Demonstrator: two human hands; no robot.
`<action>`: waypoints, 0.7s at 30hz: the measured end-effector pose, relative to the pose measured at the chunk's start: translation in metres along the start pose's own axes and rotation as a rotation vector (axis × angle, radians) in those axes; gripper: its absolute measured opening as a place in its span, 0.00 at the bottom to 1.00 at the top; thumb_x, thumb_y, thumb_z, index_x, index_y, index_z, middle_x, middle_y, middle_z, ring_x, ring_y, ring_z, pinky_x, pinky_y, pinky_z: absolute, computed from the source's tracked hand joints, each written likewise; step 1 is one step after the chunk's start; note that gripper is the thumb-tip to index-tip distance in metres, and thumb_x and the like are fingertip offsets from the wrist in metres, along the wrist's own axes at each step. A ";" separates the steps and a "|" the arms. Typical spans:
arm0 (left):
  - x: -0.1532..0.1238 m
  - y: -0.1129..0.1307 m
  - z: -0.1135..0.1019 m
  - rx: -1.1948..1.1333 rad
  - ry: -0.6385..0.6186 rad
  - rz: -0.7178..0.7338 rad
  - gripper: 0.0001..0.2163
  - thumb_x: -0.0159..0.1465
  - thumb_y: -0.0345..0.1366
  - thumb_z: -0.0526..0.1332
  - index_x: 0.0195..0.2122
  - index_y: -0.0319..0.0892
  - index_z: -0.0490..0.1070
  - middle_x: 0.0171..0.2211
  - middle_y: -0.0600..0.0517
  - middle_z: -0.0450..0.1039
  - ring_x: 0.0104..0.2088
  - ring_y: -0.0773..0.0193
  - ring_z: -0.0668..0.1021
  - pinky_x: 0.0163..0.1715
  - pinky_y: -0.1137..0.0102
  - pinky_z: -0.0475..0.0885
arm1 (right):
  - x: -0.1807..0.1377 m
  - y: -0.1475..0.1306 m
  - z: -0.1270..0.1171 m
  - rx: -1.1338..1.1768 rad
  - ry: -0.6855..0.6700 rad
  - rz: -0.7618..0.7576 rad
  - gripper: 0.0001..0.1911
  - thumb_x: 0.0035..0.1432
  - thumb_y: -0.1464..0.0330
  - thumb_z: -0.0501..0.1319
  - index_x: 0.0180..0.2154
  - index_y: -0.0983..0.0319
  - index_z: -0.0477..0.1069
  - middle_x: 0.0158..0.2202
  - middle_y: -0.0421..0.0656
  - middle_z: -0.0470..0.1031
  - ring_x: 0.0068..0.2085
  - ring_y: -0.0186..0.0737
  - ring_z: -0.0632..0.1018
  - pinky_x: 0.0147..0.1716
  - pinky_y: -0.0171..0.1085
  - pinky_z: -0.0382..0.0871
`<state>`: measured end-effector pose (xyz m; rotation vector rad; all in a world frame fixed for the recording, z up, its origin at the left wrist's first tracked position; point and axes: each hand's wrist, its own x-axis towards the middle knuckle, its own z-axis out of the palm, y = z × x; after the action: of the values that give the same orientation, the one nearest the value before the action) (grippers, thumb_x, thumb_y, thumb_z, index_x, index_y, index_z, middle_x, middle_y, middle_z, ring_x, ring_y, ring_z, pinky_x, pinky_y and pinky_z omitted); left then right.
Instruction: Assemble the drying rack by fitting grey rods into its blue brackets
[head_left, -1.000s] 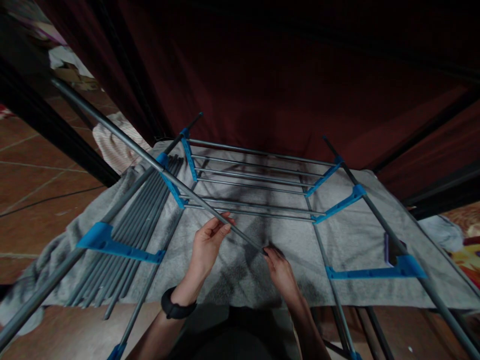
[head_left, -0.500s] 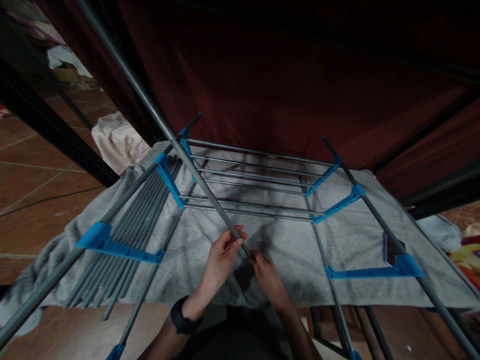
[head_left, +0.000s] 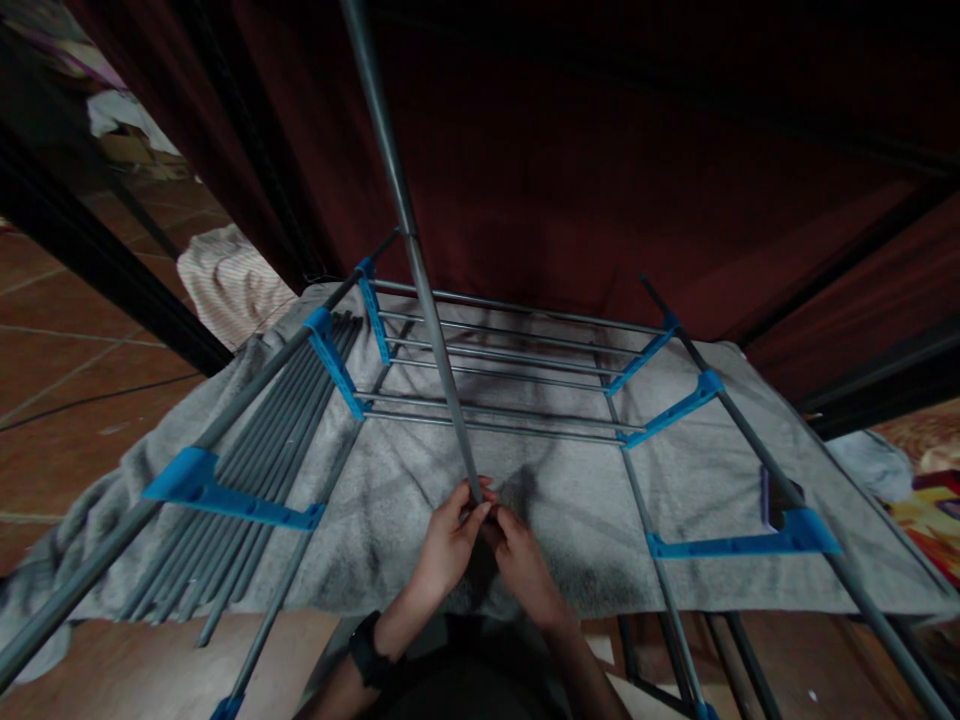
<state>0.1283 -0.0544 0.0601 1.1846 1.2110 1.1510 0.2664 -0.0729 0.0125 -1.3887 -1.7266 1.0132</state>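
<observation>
A long grey metal tube [head_left: 429, 310] slants up and away from me, its near end between my two hands. My left hand [head_left: 450, 540], with a black watch on the wrist, is closed round the tube just above that end. The fingers of my right hand [head_left: 521, 560] are pinched at the tube's lower tip, which they partly hide. Beyond and on both sides stands a rack frame of grey tubes with blue plastic brackets, such as the front left bracket [head_left: 225, 495] and the front right bracket [head_left: 742, 540]. Several thin crossbars [head_left: 510, 380] join its sides at the far end.
Several loose grey tubes [head_left: 262, 460] lie side by side on the grey blanket [head_left: 570, 500] at left. A phone [head_left: 776, 500] lies near the right side tube. A dark red curtain [head_left: 600, 170] hangs behind, with a striped cloth [head_left: 232, 285] at far left.
The held tube has swung from leaning left to standing more nearly straight away from me. My right hand has moved slightly left and closer to my left hand.
</observation>
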 end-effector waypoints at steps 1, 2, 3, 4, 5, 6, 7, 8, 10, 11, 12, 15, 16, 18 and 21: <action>0.000 -0.001 -0.001 0.002 -0.005 -0.003 0.11 0.64 0.41 0.62 0.46 0.46 0.74 0.40 0.48 0.80 0.43 0.57 0.81 0.50 0.60 0.74 | 0.000 0.000 0.000 0.002 -0.004 -0.004 0.14 0.67 0.70 0.53 0.51 0.53 0.72 0.47 0.43 0.81 0.49 0.43 0.82 0.48 0.40 0.75; 0.001 -0.001 -0.002 0.002 -0.010 -0.006 0.11 0.64 0.41 0.62 0.46 0.46 0.74 0.40 0.48 0.80 0.43 0.57 0.81 0.49 0.61 0.74 | 0.000 -0.001 0.000 0.000 -0.007 -0.009 0.14 0.67 0.70 0.54 0.51 0.53 0.72 0.47 0.43 0.81 0.49 0.43 0.82 0.48 0.39 0.75; 0.001 -0.001 -0.003 0.003 -0.015 -0.008 0.11 0.64 0.41 0.62 0.47 0.46 0.73 0.40 0.49 0.80 0.42 0.57 0.81 0.48 0.61 0.74 | 0.000 -0.001 0.000 -0.009 -0.006 -0.016 0.14 0.67 0.70 0.54 0.51 0.53 0.72 0.46 0.43 0.82 0.49 0.42 0.82 0.48 0.39 0.75; 0.002 -0.001 -0.005 0.006 -0.019 -0.007 0.12 0.64 0.41 0.62 0.48 0.46 0.73 0.39 0.49 0.80 0.42 0.57 0.81 0.47 0.62 0.75 | 0.000 -0.001 0.000 -0.019 -0.004 -0.023 0.14 0.67 0.71 0.54 0.51 0.54 0.72 0.46 0.42 0.82 0.48 0.42 0.82 0.48 0.38 0.75; 0.002 -0.001 -0.006 0.012 -0.022 -0.004 0.12 0.65 0.41 0.62 0.48 0.46 0.73 0.39 0.49 0.80 0.41 0.57 0.81 0.46 0.62 0.75 | 0.000 -0.001 -0.001 -0.029 -0.002 -0.030 0.15 0.67 0.71 0.54 0.51 0.54 0.72 0.46 0.42 0.82 0.48 0.42 0.82 0.48 0.38 0.76; 0.002 0.000 -0.008 0.020 -0.024 0.004 0.12 0.65 0.41 0.61 0.48 0.46 0.72 0.38 0.49 0.79 0.40 0.58 0.81 0.46 0.62 0.75 | 0.000 0.000 -0.002 -0.033 0.003 -0.036 0.15 0.66 0.72 0.54 0.51 0.54 0.72 0.47 0.42 0.82 0.48 0.41 0.82 0.48 0.38 0.76; 0.003 0.000 -0.010 0.034 -0.027 0.014 0.12 0.65 0.42 0.61 0.48 0.47 0.72 0.38 0.49 0.79 0.40 0.58 0.81 0.45 0.62 0.75 | 0.000 0.000 -0.003 -0.030 0.012 -0.039 0.16 0.66 0.72 0.54 0.51 0.54 0.73 0.47 0.43 0.82 0.48 0.41 0.82 0.48 0.38 0.76; 0.003 0.000 -0.012 0.053 -0.029 0.025 0.12 0.65 0.41 0.61 0.48 0.47 0.72 0.38 0.49 0.79 0.40 0.58 0.81 0.45 0.62 0.75 | 0.000 0.002 -0.004 -0.021 0.025 -0.039 0.16 0.66 0.72 0.54 0.52 0.54 0.73 0.48 0.43 0.81 0.49 0.41 0.82 0.49 0.39 0.75; 0.004 -0.002 -0.018 0.100 -0.034 0.041 0.11 0.66 0.41 0.59 0.48 0.46 0.71 0.39 0.49 0.79 0.41 0.58 0.81 0.47 0.62 0.75 | 0.001 0.004 -0.008 0.012 0.059 -0.032 0.16 0.66 0.70 0.54 0.52 0.55 0.73 0.49 0.44 0.81 0.49 0.41 0.81 0.51 0.40 0.75; 0.005 -0.004 -0.021 0.125 -0.037 0.045 0.11 0.66 0.41 0.58 0.48 0.46 0.71 0.39 0.49 0.79 0.41 0.58 0.80 0.47 0.62 0.74 | 0.002 0.006 -0.010 0.033 0.075 -0.029 0.15 0.67 0.69 0.55 0.52 0.55 0.73 0.49 0.44 0.81 0.49 0.41 0.81 0.51 0.41 0.75; 0.006 -0.006 -0.024 0.149 -0.038 0.050 0.11 0.66 0.41 0.57 0.48 0.45 0.71 0.39 0.49 0.79 0.42 0.58 0.80 0.47 0.62 0.74 | 0.002 0.007 -0.013 0.054 0.087 -0.024 0.14 0.67 0.67 0.55 0.51 0.55 0.74 0.49 0.44 0.81 0.49 0.42 0.81 0.51 0.41 0.75; 0.009 -0.011 -0.032 0.206 -0.037 0.067 0.11 0.67 0.41 0.55 0.46 0.44 0.71 0.39 0.49 0.78 0.43 0.59 0.80 0.48 0.63 0.73 | 0.005 0.008 -0.023 0.117 0.121 -0.002 0.14 0.67 0.63 0.56 0.51 0.54 0.75 0.49 0.44 0.81 0.49 0.43 0.81 0.50 0.42 0.75; 0.010 -0.012 -0.035 0.222 -0.037 0.068 0.11 0.67 0.41 0.55 0.45 0.44 0.71 0.40 0.48 0.78 0.43 0.59 0.80 0.49 0.63 0.73 | 0.006 0.008 -0.026 0.135 0.136 0.005 0.14 0.67 0.62 0.56 0.50 0.54 0.75 0.48 0.45 0.81 0.48 0.43 0.81 0.49 0.42 0.75; 0.011 -0.013 -0.040 0.254 -0.037 0.067 0.11 0.67 0.41 0.54 0.45 0.44 0.71 0.40 0.47 0.79 0.43 0.58 0.80 0.49 0.63 0.73 | 0.009 0.007 -0.031 0.172 0.169 0.018 0.14 0.67 0.60 0.57 0.50 0.55 0.75 0.47 0.45 0.81 0.47 0.44 0.81 0.48 0.42 0.75; 0.013 -0.013 -0.046 0.306 -0.039 0.071 0.10 0.67 0.41 0.53 0.44 0.44 0.70 0.40 0.47 0.79 0.43 0.57 0.81 0.49 0.61 0.73 | 0.013 0.003 -0.039 0.230 0.223 0.046 0.15 0.65 0.58 0.59 0.49 0.56 0.76 0.45 0.45 0.81 0.45 0.43 0.81 0.46 0.42 0.75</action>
<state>0.0829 -0.0412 0.0467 1.4821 1.3575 1.0130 0.2993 -0.0536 0.0287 -1.3418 -1.3773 1.0057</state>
